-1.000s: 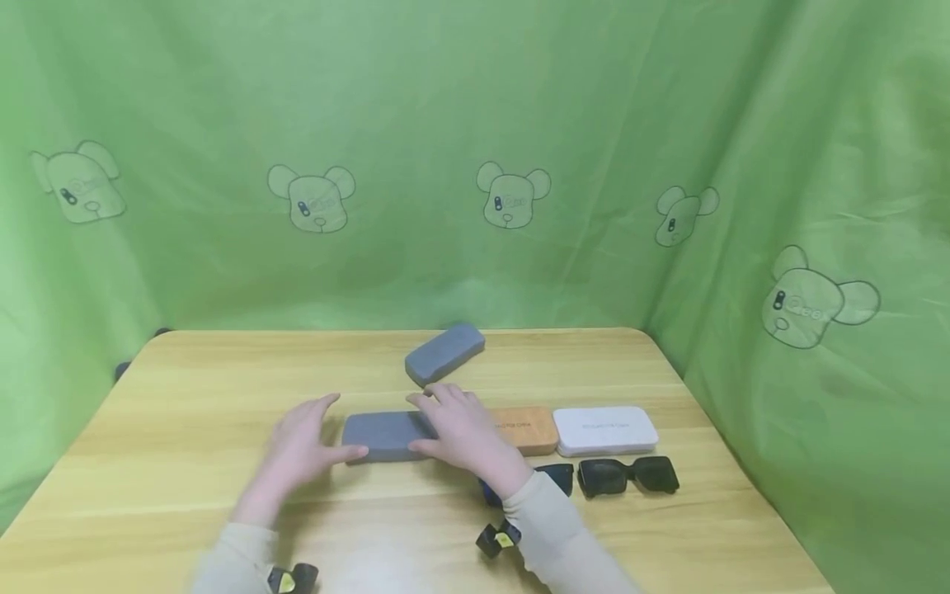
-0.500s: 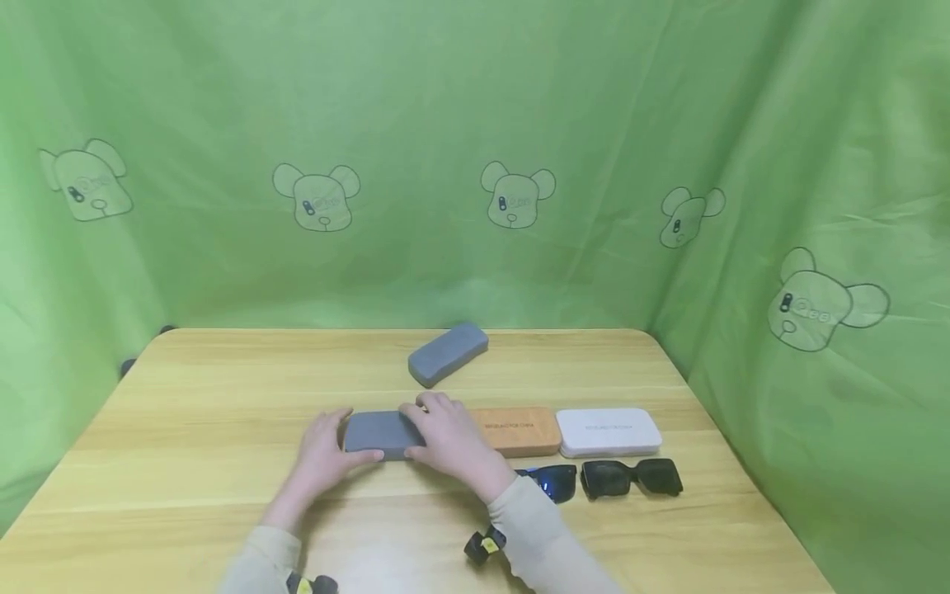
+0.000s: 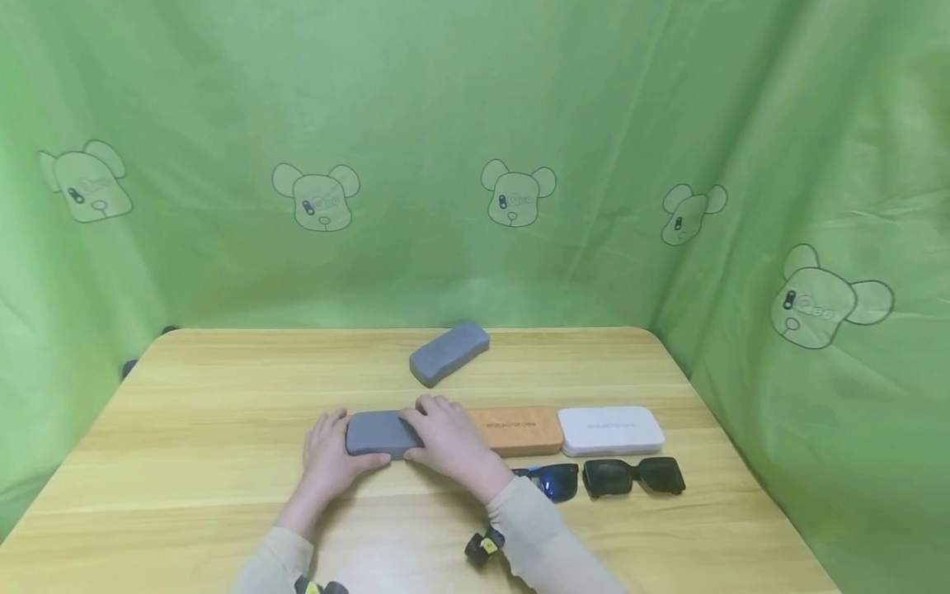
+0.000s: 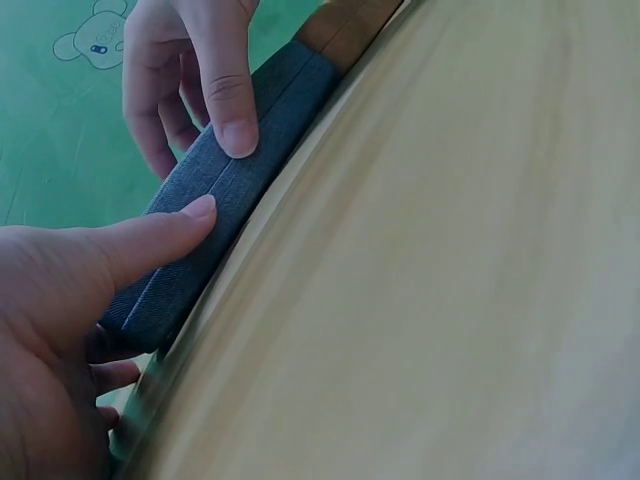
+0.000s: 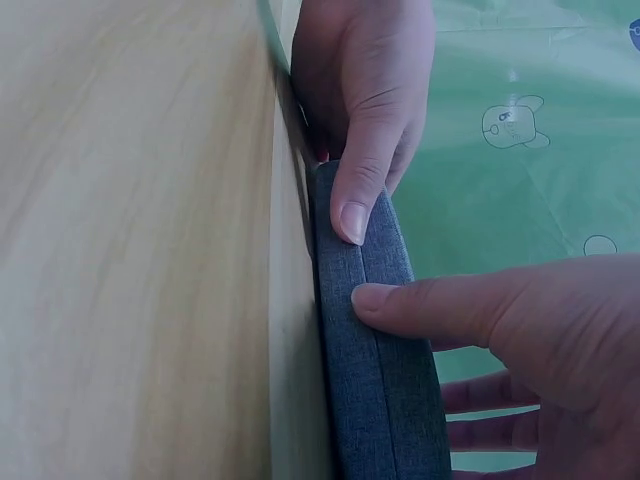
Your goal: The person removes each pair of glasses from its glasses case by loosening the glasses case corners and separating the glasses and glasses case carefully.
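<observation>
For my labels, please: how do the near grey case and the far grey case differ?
The near grey case lies straight across; the far grey case lies slanted. Left hand and right hand grip the near grey case; the far grey case is untouched. Both are grey, oblong.

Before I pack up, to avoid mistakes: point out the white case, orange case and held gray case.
White case (image 3: 611, 427), head view: middle of its top.
Orange case (image 3: 515, 428), head view: its visible top.
Held gray case (image 3: 377, 430), head view: its uncovered top.

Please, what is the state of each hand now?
Left hand: holding the rectangular blue-grey fabric case by its left end.
Right hand: holding the same case toward its right end.
</observation>
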Demonstrator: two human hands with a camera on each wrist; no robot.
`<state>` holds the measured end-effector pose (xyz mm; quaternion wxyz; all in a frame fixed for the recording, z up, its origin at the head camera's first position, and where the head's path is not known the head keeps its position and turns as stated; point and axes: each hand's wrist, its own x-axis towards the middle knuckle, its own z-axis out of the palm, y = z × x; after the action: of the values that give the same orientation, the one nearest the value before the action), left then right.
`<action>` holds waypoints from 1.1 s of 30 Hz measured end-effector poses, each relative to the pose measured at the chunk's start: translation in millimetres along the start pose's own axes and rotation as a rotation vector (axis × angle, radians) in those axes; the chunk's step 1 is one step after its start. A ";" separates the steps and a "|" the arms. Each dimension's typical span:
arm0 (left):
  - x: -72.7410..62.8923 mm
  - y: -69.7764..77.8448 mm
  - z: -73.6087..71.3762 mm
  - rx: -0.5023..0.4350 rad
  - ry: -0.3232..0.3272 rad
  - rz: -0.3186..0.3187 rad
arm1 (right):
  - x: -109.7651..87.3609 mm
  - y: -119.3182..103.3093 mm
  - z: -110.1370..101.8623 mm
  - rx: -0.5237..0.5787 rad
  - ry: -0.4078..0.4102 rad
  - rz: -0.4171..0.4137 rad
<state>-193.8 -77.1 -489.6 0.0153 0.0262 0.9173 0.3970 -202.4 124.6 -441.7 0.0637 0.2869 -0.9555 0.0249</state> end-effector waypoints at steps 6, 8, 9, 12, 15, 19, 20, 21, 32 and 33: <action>-0.5 0.3 0.5 0.001 0.009 -0.011 | 0.7 2.4 -0.5 0.021 0.004 -0.014; -0.9 0.8 0.4 0.003 0.010 -0.016 | 0.8 3.0 -0.9 0.024 0.003 -0.022; -1.2 0.9 0.4 0.002 0.010 -0.020 | 0.7 3.2 -1.0 0.024 0.001 -0.025; -2.1 1.2 0.8 0.004 0.010 -0.027 | 0.6 4.1 -1.1 0.026 -0.011 -0.035; -2.6 1.9 0.9 0.007 0.009 -0.032 | 0.4 5.1 -1.1 0.025 -0.019 -0.046; -2.6 2.3 0.9 0.002 0.007 -0.035 | 0.4 6.5 -2.1 0.018 -0.028 -0.060; -2.4 2.3 1.0 0.001 0.008 -0.034 | 0.6 7.0 -2.4 0.017 -0.031 -0.062; -2.4 2.5 0.9 -0.002 0.009 -0.034 | 0.7 7.2 -2.9 0.017 -0.032 -0.064; -3.8 3.4 0.1 -0.012 0.020 -0.034 | 1.9 10.0 -7.7 0.041 -0.066 -0.080; -3.9 3.3 0.1 -0.012 0.020 -0.032 | 2.0 10.4 -7.6 0.043 -0.069 -0.079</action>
<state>-189.8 -75.0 -487.2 0.0127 0.0072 0.9154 0.4023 -208.9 132.8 -433.9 0.0255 0.3265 -0.9443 0.0330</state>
